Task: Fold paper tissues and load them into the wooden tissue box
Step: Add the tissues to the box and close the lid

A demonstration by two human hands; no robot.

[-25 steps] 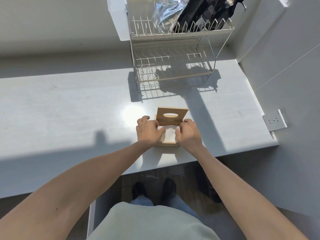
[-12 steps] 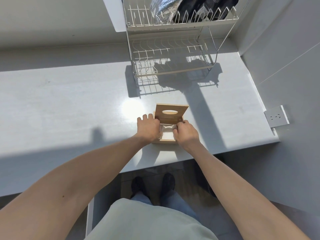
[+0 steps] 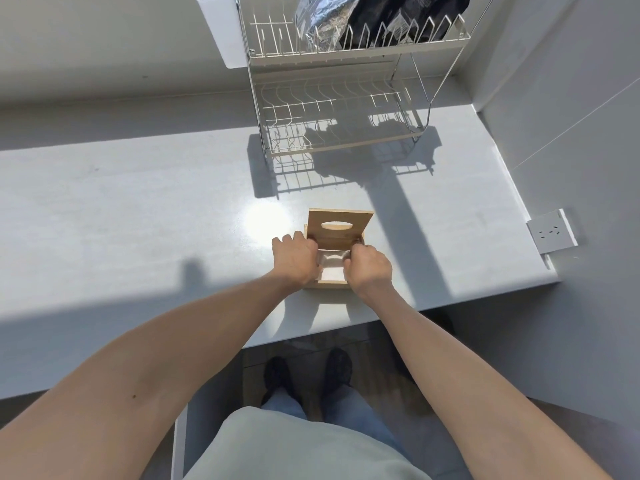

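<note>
Both hands have sunk deeper, left hand [image 3: 297,258] and right hand [image 3: 367,267] curled pressing tissues [image 3: 333,268] inside wooden box [image 3: 341,239].

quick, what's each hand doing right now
Left hand: fingers curled into the open wooden tissue box, pressing the tissues; grip unclear.
Right hand: same, on its side.
</note>
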